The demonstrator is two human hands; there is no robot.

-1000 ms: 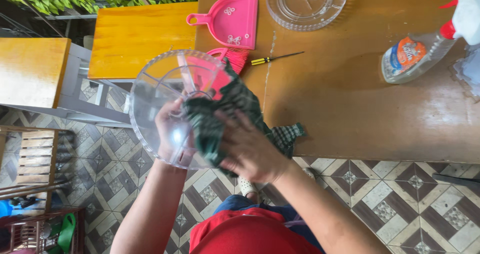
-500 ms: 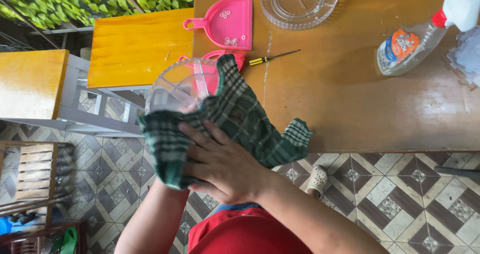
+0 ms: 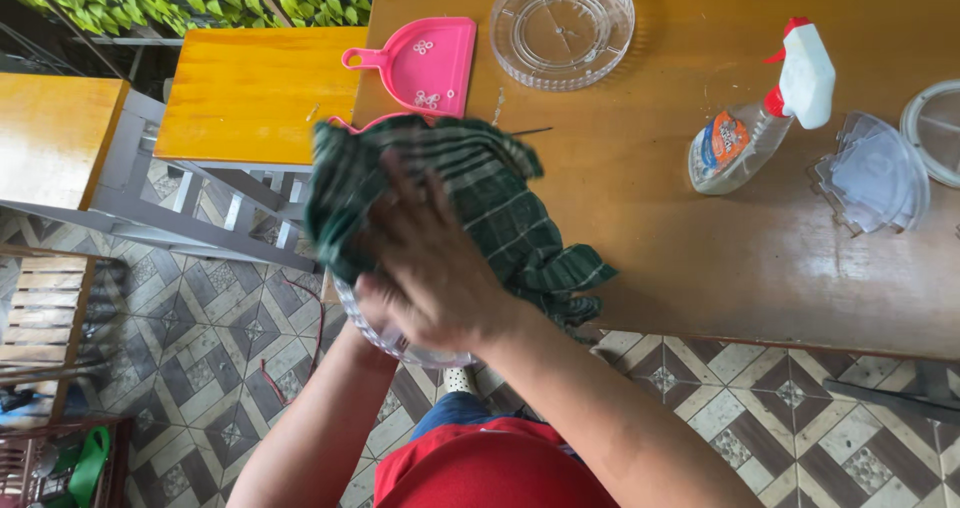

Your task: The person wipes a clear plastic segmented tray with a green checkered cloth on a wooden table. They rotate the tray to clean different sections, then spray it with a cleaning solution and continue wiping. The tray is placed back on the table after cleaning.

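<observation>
My right hand presses a green checked cloth flat over a clear plastic dish, of which only the lower rim shows. My left hand is under the dish and mostly hidden; only part of it and the forearm show beneath the rim. The cloth hangs over the front edge of the brown wooden table.
On the table lie a pink dustpan, a clear round ribbed tray, a spray bottle on its side, and clear plastic pieces at the right. Two yellow-topped stools stand at the left over a tiled floor.
The cloth has spread over the whole dish, which was visible a second ago. My right hand has moved up onto the cloth, and the dish now lies lower and more hidden.
</observation>
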